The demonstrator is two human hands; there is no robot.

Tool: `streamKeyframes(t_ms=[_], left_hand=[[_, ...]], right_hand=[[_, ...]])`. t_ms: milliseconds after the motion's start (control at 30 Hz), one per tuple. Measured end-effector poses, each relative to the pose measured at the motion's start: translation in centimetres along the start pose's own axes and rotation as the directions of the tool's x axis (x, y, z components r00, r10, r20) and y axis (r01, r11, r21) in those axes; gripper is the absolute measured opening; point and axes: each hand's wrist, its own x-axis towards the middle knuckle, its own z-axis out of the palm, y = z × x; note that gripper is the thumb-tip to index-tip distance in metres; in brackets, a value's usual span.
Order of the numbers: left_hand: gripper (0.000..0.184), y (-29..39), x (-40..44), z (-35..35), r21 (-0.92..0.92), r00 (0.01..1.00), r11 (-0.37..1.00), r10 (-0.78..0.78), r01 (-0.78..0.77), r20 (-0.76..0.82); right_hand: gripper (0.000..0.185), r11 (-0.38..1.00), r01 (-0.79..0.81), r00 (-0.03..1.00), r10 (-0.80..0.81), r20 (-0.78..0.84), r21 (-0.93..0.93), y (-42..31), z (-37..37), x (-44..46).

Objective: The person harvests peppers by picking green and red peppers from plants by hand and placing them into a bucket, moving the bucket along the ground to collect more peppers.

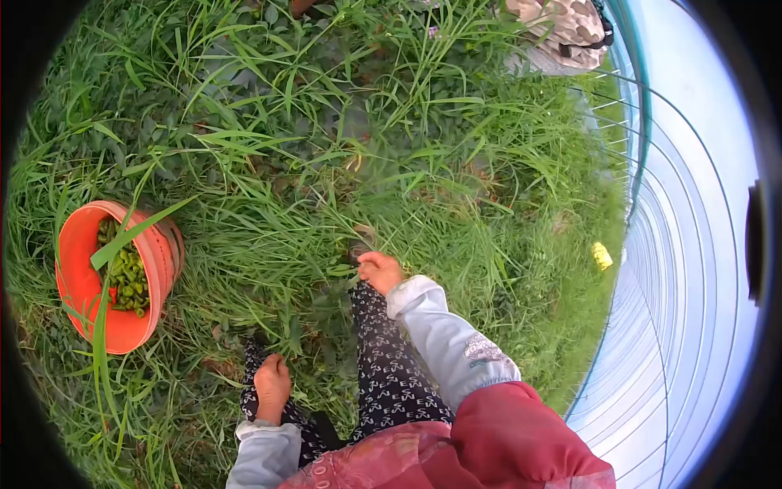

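Observation:
My right hand (380, 271) is low in front of my right leg, beside the shoe, with its fingers curled in among grass and leaves. Whatever it may hold is too small to make out. My left hand (273, 381) is by my left leg, its back toward me and its fingers folded under; the inside of that hand is hidden. To the left, an orange bucket (72, 277) leans in the grass with its mouth toward me. Several green peppers (130, 281) lie inside it, with a bit of red among them.
Tall grass (244, 228) and leafy plants cover the ground, and some blades cross the bucket. A yellow object (601, 256) lies near the greenhouse wall (684, 269) at right. A camouflage-patterned cloth item (562, 28) is at the top right.

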Motion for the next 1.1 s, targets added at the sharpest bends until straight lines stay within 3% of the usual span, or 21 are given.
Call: streamKeyframes(t_ms=[33, 67, 200, 267, 367, 433, 467, 533, 567, 633, 700, 767, 800, 900, 967, 1000, 1067, 1100], left_hand=[[0.016, 1.0, 0.6, -0.1, -0.010, 0.999, 0.999, -0.042, 0.042, -0.002], [0.016, 1.9, 1.1, -0.1, -0.033, 0.993, 0.993, -0.116, 0.116, 0.004], [0.015, 2.2, 1.8, 3.6, 0.014, 0.992, 0.992, -0.125, 0.125, -0.033], [0.014, 3.8, 2.3, 5.4, 0.003, 0.971, 0.971, -0.237, 0.237, 0.039], [0.014, 5.0, 2.8, 8.7, 0.093, 0.977, 0.975, -0.208, 0.203, 0.049], [0.014, 6.1, 3.3, 10.5, 0.139, 0.984, 0.978, -0.167, 0.158, 0.056], [0.014, 7.1, 4.2, 11.1, 0.172, 0.989, 0.980, -0.114, 0.097, 0.090], [0.013, 9.8, 6.1, 12.0, 0.208, 0.989, 0.977, -0.075, 0.047, 0.126], [0.014, 11.8, 7.5, 12.3, 0.190, 0.989, 0.981, -0.075, 0.050, 0.125], [0.014, 16.0, 10.8, 13.1, 0.143, 0.992, 0.989, -0.044, 0.027, 0.120], [0.014, 19.9, 14.7, 14.0, 0.061, 0.995, 0.996, 0.052, -0.057, 0.082], [0.015, 23.9, 19.0, 15.2, -0.028, 0.979, 0.978, 0.206, -0.205, 0.003], [0.015, 26.1, 21.3, 15.8, -0.061, 0.956, 0.954, 0.290, -0.292, -0.040], [0.023, 31.6, 27.7, 17.7, 0.094, 0.777, 0.772, 0.629, -0.628, 0.025], [0.028, 34.5, 31.3, 19.8, 0.177, 0.620, 0.595, 0.767, -0.784, 0.165], [0.030, 34.8, 33.0, 20.9, 0.181, 0.520, 0.488, 0.820, -0.854, 0.239], [0.034, 35.8, 35.9, 22.2, 0.418, 0.467, 0.281, 0.758, -0.864, 0.455], [0.036, 35.7, 37.2, 22.0, 0.564, 0.564, 0.226, 0.620, -0.794, 0.545]], right_hand=[[0.017, 0.923, 0.206, 0.972, -0.232, -0.045, -0.324, -0.3, -0.9, 2.2], [0.017, 0.701, 0.360, 0.888, -0.459, -0.004, -0.615, -1.4, -1.9, 4.4], [0.014, 0.475, 0.484, 0.758, -0.647, 0.080, -0.735, -7.4, -6.3, 14.0], [0.015, 0.484, 0.390, 0.785, -0.619, 0.009, -0.784, -11.0, -8.4, 17.3], [0.020, 0.450, 0.407, 0.777, -0.628, 0.042, -0.795, -11.8, -13.8, 22.4], [0.024, 0.132, 0.273, 0.730, -0.674, 0.115, -0.953, -9.3, -18.3, 25.0], [0.024, 0.142, 0.279, 0.738, -0.665, 0.117, -0.950, -7.9, -20.7, 26.0], [0.026, 0.054, 0.335, 0.878, -0.379, 0.291, -0.941, -5.4, -24.5, 27.3], [0.026, 0.062, 0.345, 0.880, -0.369, 0.300, -0.937, -5.0, -24.8, 27.0], [0.025, 0.252, 0.276, 0.961, -0.073, 0.267, -0.927, -4.2, -25.2, 25.9], [0.024, 0.402, 0.455, 0.884, -0.095, 0.458, -0.795, -1.8, -25.0, 25.1], [0.023, 0.522, 0.473, 0.872, -0.165, 0.460, -0.710, 3.3, -23.4, 25.3], [0.023, 0.522, 0.473, 0.871, -0.158, 0.465, -0.709, 2.9, -22.8, 24.1], [0.024, 0.499, 0.459, 0.850, -0.008, 0.526, -0.735, 0.8, -20.3, 21.6], [0.037, 0.407, 0.621, 0.782, -0.278, 0.558, -0.670, 2.5, -18.5, 22.6], [0.037, 0.405, 0.623, 0.781, -0.280, 0.558, -0.669, 3.3, -17.5, 23.6], [0.037, 0.274, 0.612, 0.788, -0.298, 0.539, -0.742, 2.7, -17.2, 26.0], [0.037, 0.207, 0.603, 0.788, -0.301, 0.537, -0.770, 2.2, -17.4, 27.0]])
